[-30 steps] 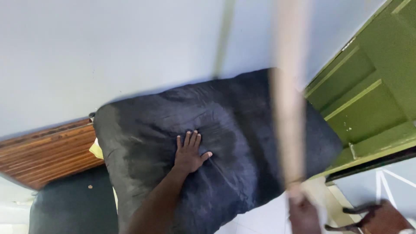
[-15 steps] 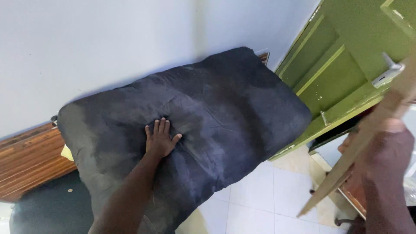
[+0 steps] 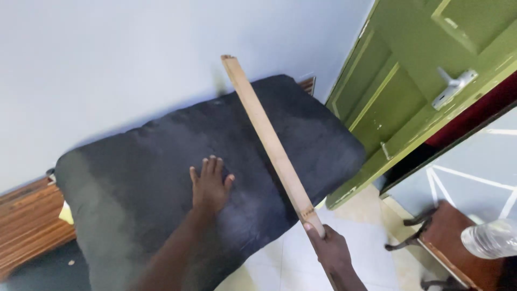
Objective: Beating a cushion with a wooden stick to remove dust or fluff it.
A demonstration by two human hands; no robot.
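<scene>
Wooden stick (image 3: 272,141) now lies across the dark cushion (image 3: 161,172), its tip up near the white wall (image 3: 107,64); half a second ago it was swung out right by the green door (image 3: 420,91). Right hand (image 3: 329,249) has its grip closed round the stick's lower end. Left hand (image 3: 210,186) stays flat and open on the cushion, holding nothing. Looks like a beating stroke mid-landing.

I'm seeing a green panelled door (image 3: 409,81) standing open with a metal lever handle (image 3: 454,86), a clear plastic bottle (image 3: 491,238) lying on a brown stool (image 3: 458,242), and white floor tiles (image 3: 285,264).
</scene>
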